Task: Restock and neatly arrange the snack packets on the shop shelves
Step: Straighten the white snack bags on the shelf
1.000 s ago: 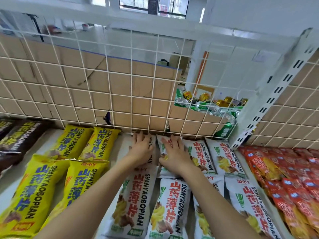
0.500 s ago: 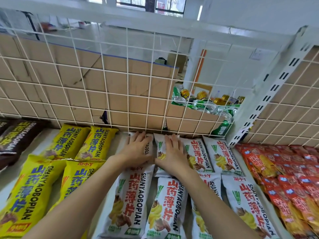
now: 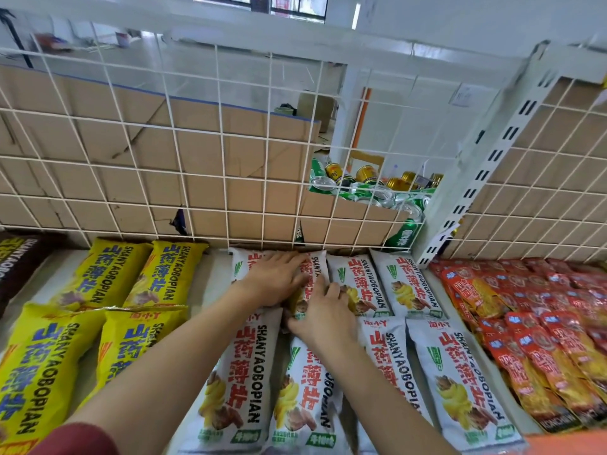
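Note:
White snack packets lie in two rows on the white shelf (image 3: 220,277). My left hand (image 3: 272,279) rests flat, fingers apart, on the leftmost back-row white packet (image 3: 238,266), its fingertips reaching the second back-row packet (image 3: 317,267). My right hand (image 3: 323,311) sits on the near end of that second packet, fingers curled over it and thumb at its near edge. Two more back-row packets (image 3: 363,284) lie to the right. The front-row white packets (image 3: 236,372) run under both forearms.
Yellow packets (image 3: 98,277) lie to the left and dark brown ones (image 3: 16,264) at the far left. Red packets (image 3: 525,316) fill the right bay past a slotted white upright (image 3: 486,165). A wire mesh back (image 3: 197,159) with cardboard and drink cans (image 3: 368,185) behind closes the shelf.
My left hand has slid right across the back-row packets. My right hand has drawn back toward me and curled onto the second packet's near end.

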Demonstrator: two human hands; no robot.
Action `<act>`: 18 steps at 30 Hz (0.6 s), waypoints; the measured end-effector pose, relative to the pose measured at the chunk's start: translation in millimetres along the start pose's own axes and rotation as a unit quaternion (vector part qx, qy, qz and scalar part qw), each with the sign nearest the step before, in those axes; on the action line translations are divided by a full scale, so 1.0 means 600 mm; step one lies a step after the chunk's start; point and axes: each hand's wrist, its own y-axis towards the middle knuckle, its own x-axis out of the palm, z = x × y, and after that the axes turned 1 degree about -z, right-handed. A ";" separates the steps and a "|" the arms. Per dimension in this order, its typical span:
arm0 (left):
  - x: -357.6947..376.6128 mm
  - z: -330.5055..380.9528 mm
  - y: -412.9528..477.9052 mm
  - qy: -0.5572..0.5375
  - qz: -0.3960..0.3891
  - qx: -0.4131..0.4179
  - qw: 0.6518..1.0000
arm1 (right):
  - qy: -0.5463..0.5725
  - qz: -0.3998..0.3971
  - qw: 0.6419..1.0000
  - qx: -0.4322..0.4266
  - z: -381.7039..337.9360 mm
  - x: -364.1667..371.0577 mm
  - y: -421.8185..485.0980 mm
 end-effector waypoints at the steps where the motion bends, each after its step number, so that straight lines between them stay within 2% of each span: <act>1: 0.000 0.002 -0.001 0.005 -0.001 -0.005 1.000 | -0.003 0.002 1.000 0.002 -0.001 0.000 -0.002; 13: -0.012 0.013 -0.003 -0.005 -0.015 -0.032 0.999 | 0.007 0.014 1.000 0.005 0.003 0.002 -0.008; 18: -0.036 0.000 -0.042 -0.063 0.068 -0.053 0.994 | 0.040 0.069 0.995 -0.067 0.027 -0.010 -0.012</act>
